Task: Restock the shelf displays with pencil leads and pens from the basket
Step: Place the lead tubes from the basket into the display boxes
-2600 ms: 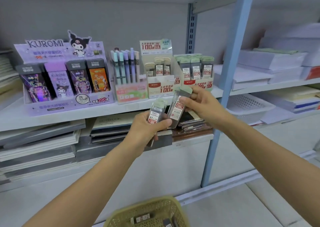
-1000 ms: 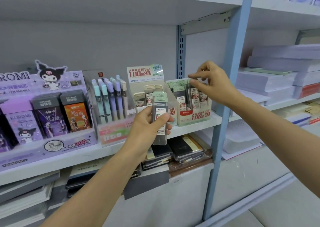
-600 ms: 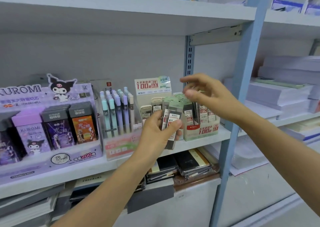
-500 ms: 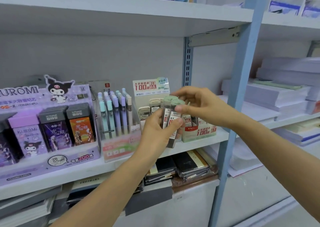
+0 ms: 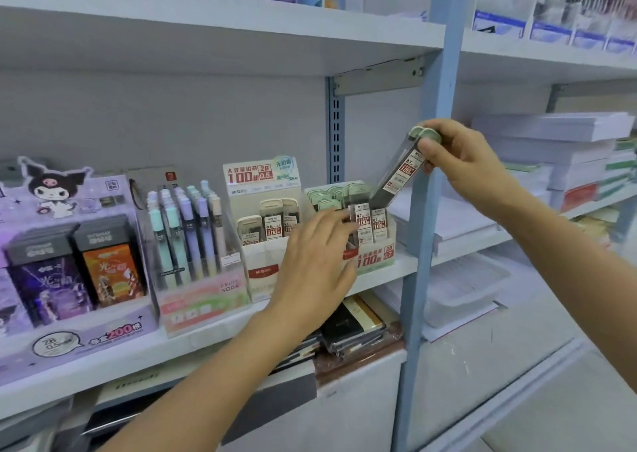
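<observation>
**Restock in progress: lead cases entering the 0.7 display box.**

The right hand pinches the lead cases by their green caps; two caps appear to show. They are tilted, with their lower ends just entering the box's back right corner. The left hand holds nothing, and its stretched fingertips touch the box's front row. By my judgement this box is nearly full, while the 0.5 display box just left of it still shows gaps. The basket is out of view, so remaining stock cannot be told. Half a second ago the left hand gripped the cases in front of the box. They have since passed to the right hand.
</observation>
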Demonstrator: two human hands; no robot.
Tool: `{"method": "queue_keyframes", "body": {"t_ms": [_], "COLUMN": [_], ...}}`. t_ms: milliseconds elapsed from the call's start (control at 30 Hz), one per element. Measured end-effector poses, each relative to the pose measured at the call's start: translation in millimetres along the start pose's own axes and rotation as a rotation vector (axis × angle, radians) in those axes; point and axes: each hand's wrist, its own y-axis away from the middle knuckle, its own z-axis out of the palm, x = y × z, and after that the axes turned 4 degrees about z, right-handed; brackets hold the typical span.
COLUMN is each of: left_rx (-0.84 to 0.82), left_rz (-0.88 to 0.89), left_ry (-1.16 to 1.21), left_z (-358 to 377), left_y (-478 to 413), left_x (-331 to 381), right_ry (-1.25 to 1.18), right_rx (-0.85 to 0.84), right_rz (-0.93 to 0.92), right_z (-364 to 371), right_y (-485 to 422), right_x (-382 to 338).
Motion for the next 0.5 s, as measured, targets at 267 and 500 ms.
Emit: {"method": "queue_keyframes", "body": {"t_ms": [267, 500], "left_rx": [-0.132, -0.144], "left_rz": [0.065, 0.075], "left_ry": [-0.23, -0.277], "left_z": [12, 12], "left_y": [4, 4], "left_x": [-5, -4], "right_ry": [0.311, 0.27], "right_rx": [-0.167, -0.299], "right_rz": [-0.051, -0.017], "right_z": [14, 13], "right_y": [-2, -13], "right_x": [22, 22]}}
